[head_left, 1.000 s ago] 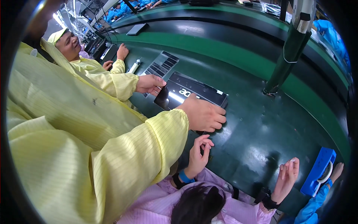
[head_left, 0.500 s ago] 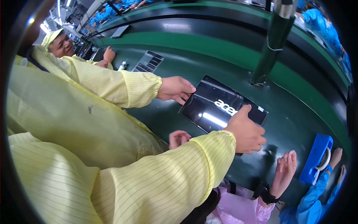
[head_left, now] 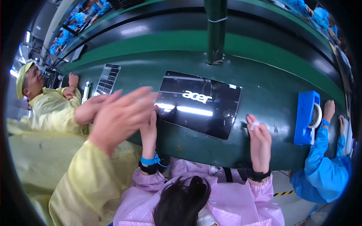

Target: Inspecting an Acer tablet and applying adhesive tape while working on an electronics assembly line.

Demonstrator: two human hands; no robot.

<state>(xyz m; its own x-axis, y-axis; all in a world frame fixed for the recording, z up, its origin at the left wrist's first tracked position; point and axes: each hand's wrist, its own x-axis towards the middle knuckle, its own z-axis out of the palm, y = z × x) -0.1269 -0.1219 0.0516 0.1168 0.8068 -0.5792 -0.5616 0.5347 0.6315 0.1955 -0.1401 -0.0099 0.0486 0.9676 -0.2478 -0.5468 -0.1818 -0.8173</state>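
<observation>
A glossy black display-like panel with white lettering and ceiling-light reflections lies flat on the green worktop. A small white label is at its far right corner. By its near left corner is my left hand, with a blue strap and a black band at the wrist. A co-worker's blurred hand in a yellow sleeve covers its fingers; whether it touches the panel I cannot tell. My right hand hovers right of the panel, fingers loosely curled and apart. Something small and whitish is at a fingertip, perhaps a finger cot.
A blue tape dispenser with a white roll stands at the right, by a blue-sleeved person's hand. A green post rises behind the panel. Far left are a dark strip-patterned sheet, a small bottle and another yellow-clad person.
The co-worker's yellow-sleeved hands have let go of the panel and pulled back left. My view has turned right, and both my hands now flank the panel's near side.
</observation>
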